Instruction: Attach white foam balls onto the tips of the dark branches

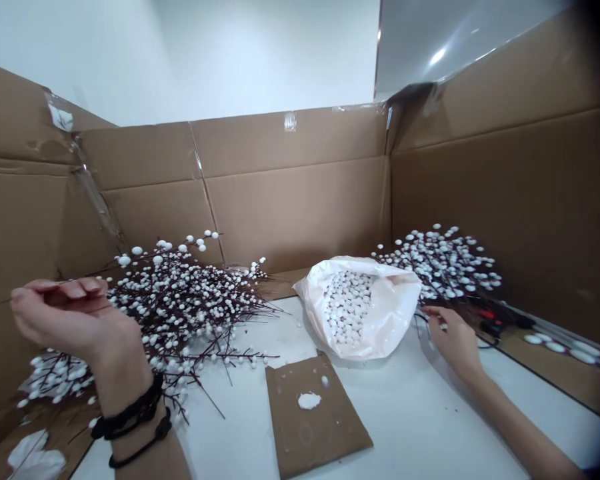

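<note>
My left hand [75,317] is raised at the far left, palm up, its fingers curled round a thin dark twig. Beside it lies a large heap of dark branches with white balls [190,300]. My right hand [453,337] has its fingers pinched together at the right edge of an open white plastic bag [400,307]; a small white spot shows at the fingers, too small to tell. Loose white balls [347,303] fill the bag. In front of it, a cardboard piece [320,427] carries a white blob [309,401].
Tall cardboard walls [300,193] enclose the white table [400,427]. A second bunch of white-balled branches [440,263] lies behind my right hand. Cables and a red item [490,315] are at the right, near larger white balls [555,347]. Crumpled white material [36,457] sits at lower left.
</note>
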`<state>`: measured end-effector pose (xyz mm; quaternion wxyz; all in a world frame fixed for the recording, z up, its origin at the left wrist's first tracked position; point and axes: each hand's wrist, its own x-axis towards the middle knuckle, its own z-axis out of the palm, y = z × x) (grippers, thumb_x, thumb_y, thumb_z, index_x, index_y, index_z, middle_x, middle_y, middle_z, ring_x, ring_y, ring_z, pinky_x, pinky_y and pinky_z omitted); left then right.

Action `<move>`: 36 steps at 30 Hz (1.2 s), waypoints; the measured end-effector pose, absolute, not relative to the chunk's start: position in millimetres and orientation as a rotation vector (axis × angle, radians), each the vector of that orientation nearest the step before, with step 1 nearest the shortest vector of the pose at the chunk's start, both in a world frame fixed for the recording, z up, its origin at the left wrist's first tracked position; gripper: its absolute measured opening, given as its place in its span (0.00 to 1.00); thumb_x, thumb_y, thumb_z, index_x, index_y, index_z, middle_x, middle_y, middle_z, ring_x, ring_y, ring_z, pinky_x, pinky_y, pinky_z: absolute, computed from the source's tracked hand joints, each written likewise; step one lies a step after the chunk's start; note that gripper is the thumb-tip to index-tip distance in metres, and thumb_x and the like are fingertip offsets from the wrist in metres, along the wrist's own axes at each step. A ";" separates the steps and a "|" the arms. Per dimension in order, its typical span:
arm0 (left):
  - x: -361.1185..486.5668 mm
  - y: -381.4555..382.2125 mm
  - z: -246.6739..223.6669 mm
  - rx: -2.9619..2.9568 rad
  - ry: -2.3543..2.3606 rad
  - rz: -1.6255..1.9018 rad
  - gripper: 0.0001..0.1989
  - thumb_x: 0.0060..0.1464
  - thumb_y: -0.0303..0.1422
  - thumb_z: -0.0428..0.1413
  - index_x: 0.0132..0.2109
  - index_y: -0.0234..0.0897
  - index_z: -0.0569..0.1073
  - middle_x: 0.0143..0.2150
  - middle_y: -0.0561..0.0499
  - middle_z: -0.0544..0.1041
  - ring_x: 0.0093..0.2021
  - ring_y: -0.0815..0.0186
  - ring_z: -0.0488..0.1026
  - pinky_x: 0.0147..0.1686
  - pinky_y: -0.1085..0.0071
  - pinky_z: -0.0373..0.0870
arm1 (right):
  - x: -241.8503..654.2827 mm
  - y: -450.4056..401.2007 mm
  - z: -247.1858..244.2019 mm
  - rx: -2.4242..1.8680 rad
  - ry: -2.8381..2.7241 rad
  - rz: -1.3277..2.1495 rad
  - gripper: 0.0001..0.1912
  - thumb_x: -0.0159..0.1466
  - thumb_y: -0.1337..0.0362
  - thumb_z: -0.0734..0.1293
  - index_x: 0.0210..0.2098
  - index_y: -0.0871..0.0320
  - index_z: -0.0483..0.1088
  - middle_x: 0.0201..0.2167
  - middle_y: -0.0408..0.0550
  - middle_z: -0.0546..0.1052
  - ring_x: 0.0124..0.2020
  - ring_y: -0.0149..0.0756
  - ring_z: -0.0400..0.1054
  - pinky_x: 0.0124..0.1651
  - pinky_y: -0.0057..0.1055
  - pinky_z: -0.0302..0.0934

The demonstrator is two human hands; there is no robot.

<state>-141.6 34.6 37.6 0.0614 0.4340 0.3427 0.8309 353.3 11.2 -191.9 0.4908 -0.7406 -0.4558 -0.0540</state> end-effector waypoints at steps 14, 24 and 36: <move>-73.4 28.7 45.4 1.113 0.527 2.147 0.13 0.54 0.31 0.48 0.23 0.38 0.56 0.19 0.57 0.51 0.21 0.72 0.53 0.25 0.73 0.59 | 254.7 -13.3 -121.2 -1.097 -1.136 0.283 0.16 0.63 0.53 0.59 0.46 0.54 0.63 0.38 0.52 0.71 0.35 0.39 0.67 0.36 0.34 0.64; -29.9 16.5 -63.0 1.332 0.733 1.556 0.15 0.57 0.43 0.52 0.28 0.38 0.67 0.21 0.55 0.65 0.25 0.69 0.66 0.28 0.73 0.65 | 222.6 6.7 -109.9 -0.692 -1.182 1.224 0.21 0.58 0.47 0.67 0.40 0.57 0.67 0.18 0.39 0.66 0.17 0.28 0.57 0.20 0.25 0.51; -51.5 15.1 -152.8 1.461 1.033 1.382 0.17 0.49 0.47 0.60 0.33 0.37 0.81 0.19 0.52 0.73 0.23 0.67 0.68 0.28 0.70 0.67 | 244.5 0.9 -139.5 -0.894 -1.085 1.270 0.24 0.58 0.41 0.64 0.37 0.56 0.69 0.13 0.36 0.61 0.16 0.29 0.52 0.23 0.27 0.51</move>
